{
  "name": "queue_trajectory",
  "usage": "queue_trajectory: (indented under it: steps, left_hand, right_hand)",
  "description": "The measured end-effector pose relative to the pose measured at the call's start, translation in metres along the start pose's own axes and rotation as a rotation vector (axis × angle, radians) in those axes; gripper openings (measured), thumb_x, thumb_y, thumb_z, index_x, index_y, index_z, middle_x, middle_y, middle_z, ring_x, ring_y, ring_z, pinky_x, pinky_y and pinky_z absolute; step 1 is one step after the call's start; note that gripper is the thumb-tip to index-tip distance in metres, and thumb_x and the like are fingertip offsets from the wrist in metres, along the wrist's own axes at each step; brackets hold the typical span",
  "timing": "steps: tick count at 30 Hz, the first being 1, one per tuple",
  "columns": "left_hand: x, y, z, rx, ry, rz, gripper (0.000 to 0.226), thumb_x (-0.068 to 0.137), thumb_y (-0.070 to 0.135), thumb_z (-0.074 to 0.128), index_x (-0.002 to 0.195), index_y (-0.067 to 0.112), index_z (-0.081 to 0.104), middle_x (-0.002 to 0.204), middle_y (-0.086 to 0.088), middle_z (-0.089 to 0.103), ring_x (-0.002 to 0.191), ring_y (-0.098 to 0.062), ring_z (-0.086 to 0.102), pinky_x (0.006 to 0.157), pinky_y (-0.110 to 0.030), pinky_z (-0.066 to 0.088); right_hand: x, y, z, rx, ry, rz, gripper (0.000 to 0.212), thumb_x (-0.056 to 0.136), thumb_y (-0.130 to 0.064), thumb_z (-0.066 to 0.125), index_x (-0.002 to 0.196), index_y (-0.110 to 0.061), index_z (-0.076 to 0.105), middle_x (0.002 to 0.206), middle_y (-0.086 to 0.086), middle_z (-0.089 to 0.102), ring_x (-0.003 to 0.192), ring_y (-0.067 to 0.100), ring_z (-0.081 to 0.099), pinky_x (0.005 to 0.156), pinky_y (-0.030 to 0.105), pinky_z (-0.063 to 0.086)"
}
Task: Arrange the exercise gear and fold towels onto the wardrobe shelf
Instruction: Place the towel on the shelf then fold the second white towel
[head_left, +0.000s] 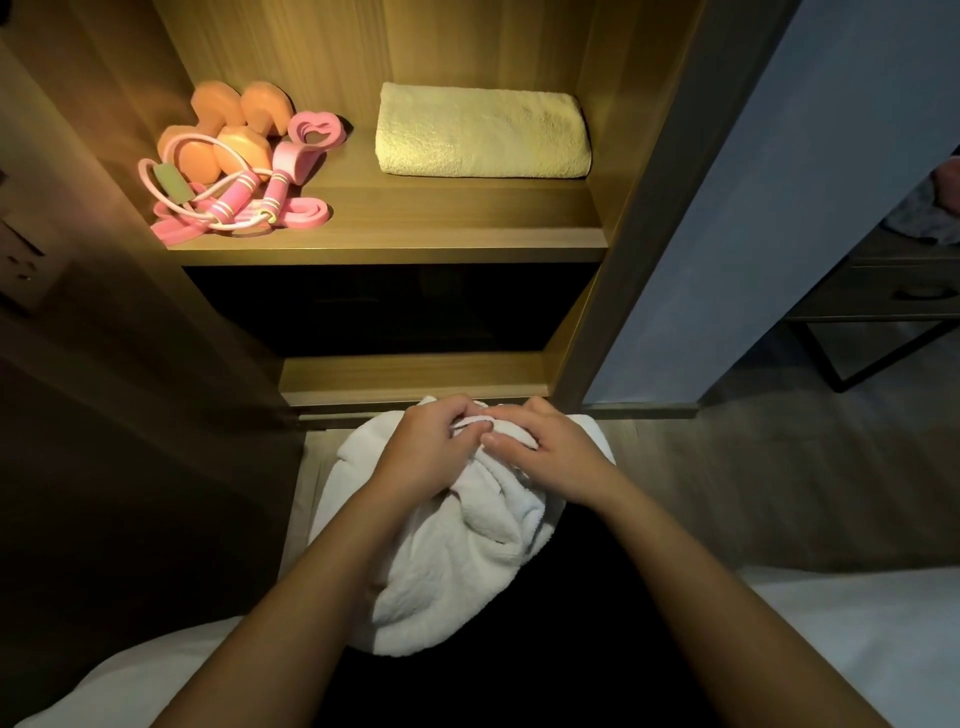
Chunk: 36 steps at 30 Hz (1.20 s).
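A crumpled white towel (447, 561) lies bunched over my lap, below the wardrobe. My left hand (431, 447) and my right hand (545, 452) both pinch its upper edge, close together, fingers curled into the cloth. On the lit wardrobe shelf (415, 239) a folded cream towel (480, 132) lies at the right. At the left sit orange dumbbells (234, 130), a pink skipping rope (244, 200), a pink resistance band (306, 213) and a pink heart-shaped grip (314, 127), heaped together.
A dark compartment (395, 306) opens under the shelf. The wardrobe's open door (104, 364) stands at the left, a pale wall panel (769, 208) at the right. A dark side table (883, 291) stands far right. White bedding (857, 639) flanks my lap.
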<state>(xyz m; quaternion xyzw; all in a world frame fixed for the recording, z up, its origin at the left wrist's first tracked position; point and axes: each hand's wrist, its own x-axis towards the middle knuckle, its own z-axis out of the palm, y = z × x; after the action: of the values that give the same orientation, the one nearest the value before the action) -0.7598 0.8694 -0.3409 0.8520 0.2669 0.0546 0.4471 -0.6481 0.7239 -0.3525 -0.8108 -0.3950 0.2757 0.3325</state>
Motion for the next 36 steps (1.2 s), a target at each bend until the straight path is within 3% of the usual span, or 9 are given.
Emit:
queue_trajectory:
  steps: [5, 9, 12, 17, 21, 26, 30, 33, 36]
  left_hand:
    - [0.001, -0.002, 0.002, -0.020, 0.066, -0.083, 0.013, 0.086, 0.036, 0.068, 0.075, 0.033, 0.062, 0.078, 0.014, 0.065, 0.074, -0.001, 0.057, 0.058, -0.019, 0.037]
    - [0.001, -0.009, -0.010, 0.116, 0.036, -0.176, 0.012, 0.086, 0.029, 0.063, 0.075, 0.032, 0.058, 0.074, 0.011, 0.065, 0.067, -0.010, 0.061, 0.056, -0.028, 0.045]
    - [0.000, -0.015, -0.019, 0.173, 0.031, -0.219, 0.013, 0.086, 0.024, 0.057, 0.074, 0.028, 0.060, 0.062, 0.011, 0.064, 0.065, -0.010, 0.061, 0.061, -0.028, 0.048]
    - [0.000, -0.012, -0.015, 0.168, 0.038, -0.167, 0.028, 0.096, 0.028, 0.048, 0.070, 0.021, 0.056, 0.069, 0.003, 0.060, 0.071, -0.020, 0.056, 0.057, -0.031, 0.038]
    - [-0.001, -0.006, -0.005, 0.157, 0.015, -0.136, 0.035, 0.100, 0.029, 0.042, 0.068, 0.016, 0.048, 0.073, -0.001, 0.057, 0.072, -0.021, 0.052, 0.060, -0.033, 0.035]
    - [-0.003, 0.003, 0.000, 0.181, 0.015, -0.085, 0.036, 0.100, 0.034, 0.040, 0.071, 0.013, 0.046, 0.075, -0.004, 0.058, 0.076, -0.024, 0.054, 0.066, -0.037, 0.041]
    - [-0.004, 0.002, -0.002, 0.165, -0.051, -0.035, 0.032, 0.101, 0.036, 0.041, 0.077, 0.016, 0.049, 0.080, -0.001, 0.059, 0.081, -0.022, 0.055, 0.072, -0.039, 0.044]
    - [-0.005, 0.003, -0.001, 0.163, -0.174, 0.035, 0.027, 0.101, 0.036, 0.042, 0.075, 0.030, 0.049, 0.080, 0.010, 0.059, 0.079, -0.014, 0.056, 0.068, -0.034, 0.043]
    - [-0.006, 0.001, 0.000, 0.171, -0.210, 0.058, 0.028, 0.100, 0.031, 0.043, 0.073, 0.027, 0.046, 0.075, 0.009, 0.056, 0.074, -0.013, 0.053, 0.066, -0.033, 0.041]
  right_hand:
    - [0.009, 0.005, -0.002, -0.062, 0.073, 0.036, 0.002, 0.087, -0.040, 0.065, 0.087, -0.038, 0.063, 0.093, -0.011, 0.053, 0.088, 0.011, 0.057, 0.080, 0.034, 0.047]
    - [0.011, 0.015, -0.003, 0.054, 0.311, 0.142, 0.008, 0.090, -0.029, 0.061, 0.086, -0.024, 0.066, 0.085, -0.015, 0.051, 0.083, 0.013, 0.054, 0.069, 0.028, 0.040]
    - [0.010, 0.020, -0.008, 0.147, 0.426, 0.222, 0.013, 0.091, -0.030, 0.059, 0.083, -0.022, 0.067, 0.088, -0.001, 0.058, 0.080, 0.015, 0.056, 0.069, 0.029, 0.042]
    - [0.005, 0.011, -0.010, 0.183, 0.411, 0.201, 0.009, 0.088, -0.038, 0.065, 0.092, -0.032, 0.069, 0.100, -0.003, 0.054, 0.089, 0.008, 0.055, 0.078, 0.027, 0.043]
    - [-0.003, 0.003, -0.017, 0.106, 0.357, 0.096, 0.030, 0.083, -0.042, 0.071, 0.113, -0.041, 0.066, 0.104, -0.012, 0.050, 0.094, 0.001, 0.052, 0.081, 0.018, 0.045]
    - [-0.006, -0.005, -0.033, 0.110, 0.534, -0.057, 0.046, 0.087, -0.002, 0.061, 0.123, -0.029, 0.066, 0.114, -0.014, 0.059, 0.101, -0.004, 0.053, 0.090, 0.019, 0.048]
    - [-0.003, -0.014, -0.037, 0.180, 0.310, -0.109, 0.053, 0.086, -0.008, 0.059, 0.130, -0.038, 0.059, 0.115, -0.016, 0.067, 0.103, -0.001, 0.060, 0.088, 0.022, 0.050]
    - [0.006, -0.015, -0.028, -0.025, 0.107, -0.054, 0.054, 0.087, -0.032, 0.065, 0.138, -0.041, 0.050, 0.128, -0.014, 0.062, 0.113, 0.006, 0.058, 0.093, 0.028, 0.048]
    - [0.017, -0.014, -0.025, -0.192, 0.003, -0.006, 0.049, 0.089, -0.035, 0.065, 0.136, -0.036, 0.053, 0.136, -0.013, 0.057, 0.124, 0.012, 0.052, 0.100, 0.033, 0.044]
